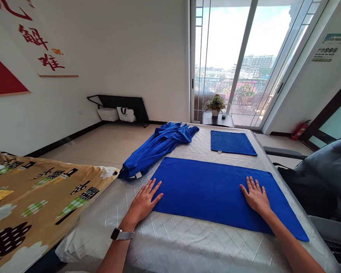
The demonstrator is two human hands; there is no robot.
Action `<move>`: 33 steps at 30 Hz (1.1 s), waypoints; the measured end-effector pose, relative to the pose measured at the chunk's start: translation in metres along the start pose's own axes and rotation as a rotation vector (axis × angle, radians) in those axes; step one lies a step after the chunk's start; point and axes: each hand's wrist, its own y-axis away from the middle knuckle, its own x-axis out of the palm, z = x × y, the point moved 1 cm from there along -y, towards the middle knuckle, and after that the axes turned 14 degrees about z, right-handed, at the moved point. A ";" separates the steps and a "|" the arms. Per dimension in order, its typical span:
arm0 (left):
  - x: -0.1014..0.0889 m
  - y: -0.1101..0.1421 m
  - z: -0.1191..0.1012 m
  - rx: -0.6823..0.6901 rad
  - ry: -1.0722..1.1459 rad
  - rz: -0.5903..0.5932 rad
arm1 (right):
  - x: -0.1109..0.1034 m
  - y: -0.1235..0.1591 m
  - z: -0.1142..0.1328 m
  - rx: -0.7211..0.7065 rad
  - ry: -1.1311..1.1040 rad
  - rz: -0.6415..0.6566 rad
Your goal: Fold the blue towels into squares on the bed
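A blue towel (204,185) lies spread flat across the quilted, plastic-covered mattress (204,227). Fingers spread, my left hand (144,199) rests at the towel's left edge, its fingertips on the cloth. My right hand (255,195) lies flat on the right part of the same towel, also with its fingers apart. Beyond it sits a smaller folded blue towel (233,143) with a small pale tag at its near edge. To the left, a rumpled heap of blue cloth (161,146) is bunched along the mattress, with a white label showing.
A patterned brown blanket (59,189) covers a surface at the left. A dark padded chair (324,178) stands close on the right. Past the mattress are a small table (217,120) with a potted plant (215,104), a low black shelf (122,103) and glass sliding doors.
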 end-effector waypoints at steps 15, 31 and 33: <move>-0.058 -0.104 -0.019 0.086 0.045 0.063 | -0.029 -0.010 0.045 -0.250 0.107 -0.184; -0.025 -0.167 -0.016 -0.014 0.062 -0.003 | -0.020 -0.065 0.063 -0.277 0.091 0.019; -0.029 -0.166 -0.016 -0.023 0.063 0.012 | -0.021 -0.072 0.005 -0.155 0.096 0.002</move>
